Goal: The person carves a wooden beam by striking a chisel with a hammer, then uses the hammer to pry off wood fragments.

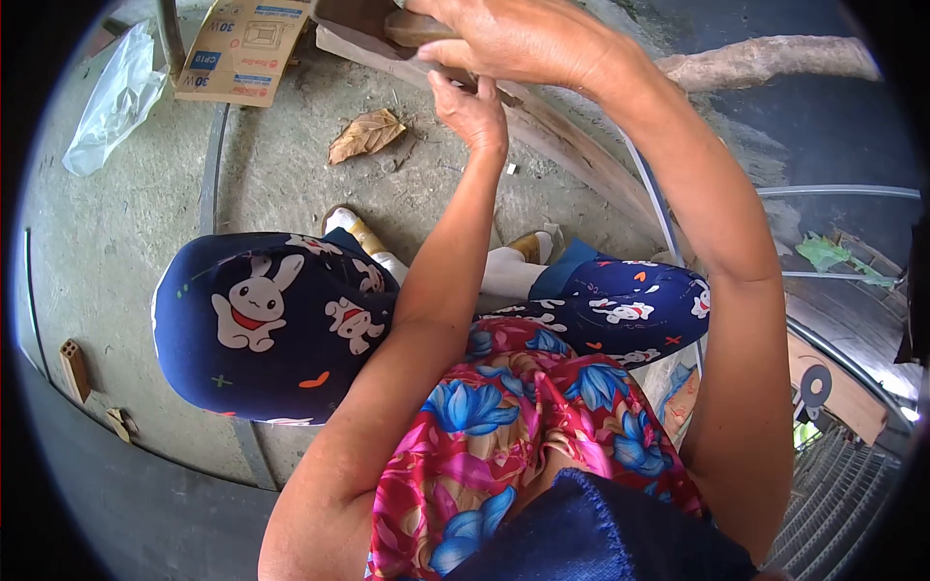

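Observation:
My right hand reaches across at the top edge of the view, its fingers closed around a brown, smooth oblong piece. Beneath that piece is a dark brown, box-like thing with a pale edge, cut off by the frame. Just below the right hand, my left hand has its fingers curled up against this edge. What the left fingers grip is hidden. A long wooden beam runs from there down to the right.
On the concrete floor lie a dry leaf, a flattened cardboard box, a clear plastic bag and a hollow brick. A branch extends at upper right. A metal grille stands at lower right.

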Demonstrator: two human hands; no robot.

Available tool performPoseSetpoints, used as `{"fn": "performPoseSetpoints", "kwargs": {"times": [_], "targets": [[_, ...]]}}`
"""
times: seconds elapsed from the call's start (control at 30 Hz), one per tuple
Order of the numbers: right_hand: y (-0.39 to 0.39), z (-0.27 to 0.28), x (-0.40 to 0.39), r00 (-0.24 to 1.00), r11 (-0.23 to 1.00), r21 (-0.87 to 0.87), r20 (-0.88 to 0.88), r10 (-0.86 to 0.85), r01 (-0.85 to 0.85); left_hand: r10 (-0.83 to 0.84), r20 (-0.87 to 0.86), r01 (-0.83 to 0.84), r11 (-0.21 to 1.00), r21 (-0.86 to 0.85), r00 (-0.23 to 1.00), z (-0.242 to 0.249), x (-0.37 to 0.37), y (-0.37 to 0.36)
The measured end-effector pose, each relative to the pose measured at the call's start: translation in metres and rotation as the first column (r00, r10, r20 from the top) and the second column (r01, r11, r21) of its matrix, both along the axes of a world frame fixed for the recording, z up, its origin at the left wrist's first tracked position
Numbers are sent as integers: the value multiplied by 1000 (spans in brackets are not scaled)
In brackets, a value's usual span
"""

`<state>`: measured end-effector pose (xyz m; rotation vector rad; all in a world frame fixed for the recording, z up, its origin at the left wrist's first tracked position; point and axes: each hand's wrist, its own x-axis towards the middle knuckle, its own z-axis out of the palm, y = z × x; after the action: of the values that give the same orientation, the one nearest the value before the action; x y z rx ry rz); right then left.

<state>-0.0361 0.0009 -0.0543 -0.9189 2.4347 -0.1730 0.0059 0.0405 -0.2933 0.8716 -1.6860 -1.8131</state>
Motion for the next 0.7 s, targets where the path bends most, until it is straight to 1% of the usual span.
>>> {"fn": "performPoseSetpoints", "kwargs": {"times": [0.07, 0.1, 0.2, 0.3, 0.4, 0.43, 0.47, 0.5, 0.53, 0.57, 0.6, 0.63, 0.67, 0.7], "targets": [[5, -4, 0, 988, 993, -94, -146, 50, -64, -38, 69, 36, 999, 25, 997, 2, 1, -6], [4, 3, 0, 991, 991, -112, -118, 63, -76, 59, -14, -59, 998, -3, 998, 4, -1, -5], [15, -19, 2, 995, 996, -90, -97, 16, -25, 94, -15, -96, 988, -123, 995, 0, -4, -9], [42, -43, 5, 986, 998, -16, -153, -60, 58, 128, -39, -130, 990, -56, 991, -13, -10, -13], [90, -62, 4, 960, 978, -199, -258, -106, 55, 144, -60, -149, 985, -84, 988, -7, -11, -25], [101, -62, 9, 918, 963, -269, -377, -119, 15, 118, -43, -121, 989, -80, 992, 1, -9, -27], [113, -57, 13, 922, 940, -283, -279, -270, 190, 108, -52, -113, 987, -115, 993, 5, -8, -25], [118, -44, 25, 891, 890, -278, -177, -418, 362, 95, -61, -103, 983, -150, 994, 10, -8, -21], [123, -33, 36, 829, 814, -258, -76, -555, 521, 83, -70, -95, 978, -184, 994, 15, -6, -17], [132, -29, 46, 754, 711, -295, 52, -654, 638, -19, -77, 7, 988, -151, 997, 21, -1, -11], [142, -24, 56, 717, 662, -324, 84, -692, 676, -119, -85, 108, 987, -120, 989, 28, 3, -4], [152, -20, 65, 678, 608, -351, 120, -725, 712, -178, -98, 146, 951, -273, 979, 23, 8, 8], [161, -16, 75, 637, 551, -375, 158, -754, 746, -239, -99, 177, 890, -420, 966, 18, 14, 20], [169, -15, 85, 596, 495, -399, 184, -782, 772, -347, -87, 270, 844, -463, 934, 28, 24, 27]]}}
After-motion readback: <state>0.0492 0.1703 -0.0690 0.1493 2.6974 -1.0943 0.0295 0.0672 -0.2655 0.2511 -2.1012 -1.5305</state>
